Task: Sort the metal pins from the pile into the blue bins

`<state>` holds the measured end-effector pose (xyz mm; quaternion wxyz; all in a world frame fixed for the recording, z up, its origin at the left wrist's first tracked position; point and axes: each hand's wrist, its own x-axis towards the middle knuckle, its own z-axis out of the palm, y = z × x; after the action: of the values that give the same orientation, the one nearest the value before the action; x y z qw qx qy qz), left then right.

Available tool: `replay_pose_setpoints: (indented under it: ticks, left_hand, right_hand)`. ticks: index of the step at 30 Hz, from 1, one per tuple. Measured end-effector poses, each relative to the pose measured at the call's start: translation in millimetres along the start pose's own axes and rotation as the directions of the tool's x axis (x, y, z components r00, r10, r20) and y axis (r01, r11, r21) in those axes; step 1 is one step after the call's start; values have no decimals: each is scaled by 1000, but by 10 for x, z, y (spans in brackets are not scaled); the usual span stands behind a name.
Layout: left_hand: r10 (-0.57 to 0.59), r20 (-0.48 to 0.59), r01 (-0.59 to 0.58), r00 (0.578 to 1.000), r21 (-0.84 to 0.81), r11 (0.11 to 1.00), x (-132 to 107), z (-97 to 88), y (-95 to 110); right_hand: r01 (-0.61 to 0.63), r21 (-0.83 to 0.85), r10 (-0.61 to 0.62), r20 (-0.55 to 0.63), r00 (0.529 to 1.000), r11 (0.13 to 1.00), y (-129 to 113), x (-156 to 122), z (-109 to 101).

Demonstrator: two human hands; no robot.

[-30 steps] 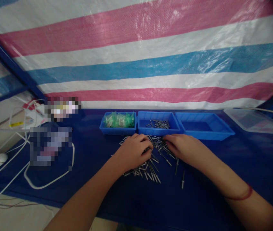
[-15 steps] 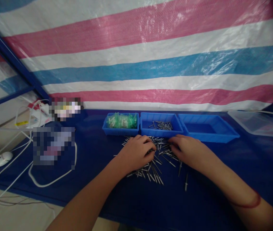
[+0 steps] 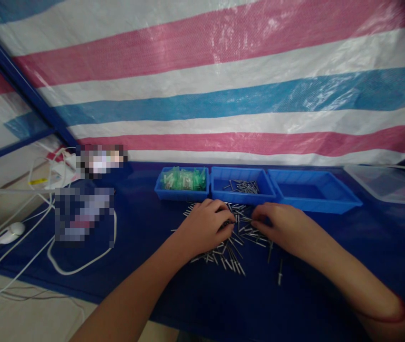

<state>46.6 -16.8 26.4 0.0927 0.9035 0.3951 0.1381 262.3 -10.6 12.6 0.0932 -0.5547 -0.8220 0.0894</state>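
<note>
Head view: left bin (image 3: 182, 195) holds green packets (image 3: 186, 179), middle bin (image 3: 242, 196) rivets (image 3: 245, 186); left hand (image 3: 207, 225) and right hand (image 3: 281, 225), grip unclear.

Left grip (image 3: 208, 226), right grip (image 3: 280, 223) curled

Left hand (image 3: 209, 225) covers the middle of the rivets (image 3: 238, 267); I cannot tell what lies under its curled fingers. Right hand (image 3: 281, 225): detail too small for me to confirm a pinched rivet. Both forearms (image 3: 145, 289) cut off at near edge. Two pixelated patches (image 3: 84, 216), left side: unreadable. Clear plastic tray (image 3: 395, 183) cropped, far right.
</note>
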Motion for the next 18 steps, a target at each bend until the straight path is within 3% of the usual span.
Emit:
replay_pose_setpoints:
  ticks: [5, 10, 13, 18]
  left_hand:
    - [-46, -125, 28, 991, -140, 990, 31, -31, 16]
    - [-127, -227, 24, 965, -410, 912, 64, -53, 62]
    - [-169, -293, 12, 941, -472, 882, 65, -50, 85]
    - [-178, -365, -32, 914, -501, 865, 60, -48, 104]
  right_hand:
    - [72, 205, -51, -106, 993, 976, -107, -27, -99]
    - [144, 528, -49, -189, 981, 837, -214, -43, -108]
    - [108, 645, 6, -173, 985, 756, -261, -56, -96]
    - [19, 784, 11, -33, 999, 620, -310, -56, -112]
